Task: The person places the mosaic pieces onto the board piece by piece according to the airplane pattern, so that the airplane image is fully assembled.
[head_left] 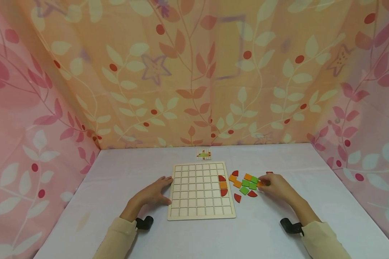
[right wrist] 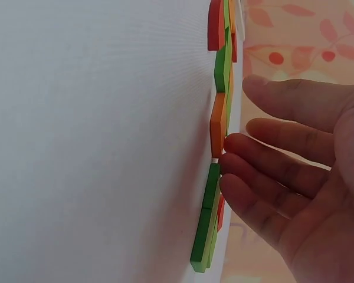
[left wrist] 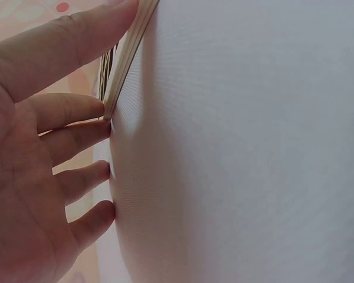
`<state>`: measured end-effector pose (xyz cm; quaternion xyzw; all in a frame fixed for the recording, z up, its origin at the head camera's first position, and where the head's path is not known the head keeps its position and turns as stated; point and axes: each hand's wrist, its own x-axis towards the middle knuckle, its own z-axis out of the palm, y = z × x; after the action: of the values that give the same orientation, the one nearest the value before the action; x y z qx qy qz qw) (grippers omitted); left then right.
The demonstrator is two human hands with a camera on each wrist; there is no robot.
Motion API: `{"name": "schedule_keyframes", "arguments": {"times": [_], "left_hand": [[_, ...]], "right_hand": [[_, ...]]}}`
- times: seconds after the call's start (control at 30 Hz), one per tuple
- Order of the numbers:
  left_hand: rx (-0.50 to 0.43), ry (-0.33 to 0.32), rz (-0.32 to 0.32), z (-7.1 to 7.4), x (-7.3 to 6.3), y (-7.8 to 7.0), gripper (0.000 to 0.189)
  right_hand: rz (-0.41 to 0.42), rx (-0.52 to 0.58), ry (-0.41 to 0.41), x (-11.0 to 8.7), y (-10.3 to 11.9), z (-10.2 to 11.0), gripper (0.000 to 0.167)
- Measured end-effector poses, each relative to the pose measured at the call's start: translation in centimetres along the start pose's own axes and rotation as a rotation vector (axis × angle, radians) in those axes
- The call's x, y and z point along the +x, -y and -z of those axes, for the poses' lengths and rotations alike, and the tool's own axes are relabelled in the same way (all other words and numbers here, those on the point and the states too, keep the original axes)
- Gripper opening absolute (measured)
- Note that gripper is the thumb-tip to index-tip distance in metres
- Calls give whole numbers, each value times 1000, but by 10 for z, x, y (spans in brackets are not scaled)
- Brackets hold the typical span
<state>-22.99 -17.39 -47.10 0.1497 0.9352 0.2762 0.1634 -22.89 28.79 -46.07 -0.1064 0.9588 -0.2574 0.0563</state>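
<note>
Beige-sleeved left hand: grip open, fingers spread, tips against the left edge of the flat pale wooden grid board on the white cloth-covered worktop. Just beyond board: small white printed card, coloured pattern. Board's rightmost column: 1 orange wooden-looking square between 2 red wooden-looking quarter-circles. Right of board, loose: flat orange squares, smooth green squares, curved-edged red quarter-circles, all thin. Far right: bare right hand, grip open, fingers extended near the cluster's right end, nothing visibly pinched, contact unclear. Step in hand looks like picking out 1 tile; next move calls for a thumb-and-finger pinch on thin edges, sparing neighbours.
</note>
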Motion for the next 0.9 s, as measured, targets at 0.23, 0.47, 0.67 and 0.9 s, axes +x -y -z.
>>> {"name": "schedule_keyframes", "arguments": {"times": [0.23,0.47,0.67,0.9], "left_hand": [[10,-1,1,0,0,0,88],[9,2,5,-1,0,1,88],[17,6,1,0,1,2,89],[13,15,9,1,2,1,89]], "right_hand": [[-8,-30,2,1,0,-2,37],[-28,-76,11,5,-1,-6,36],[-25,-110,-1,6,-1,-8,32],[-24,-133,-2,7,5,-5,29]]}}
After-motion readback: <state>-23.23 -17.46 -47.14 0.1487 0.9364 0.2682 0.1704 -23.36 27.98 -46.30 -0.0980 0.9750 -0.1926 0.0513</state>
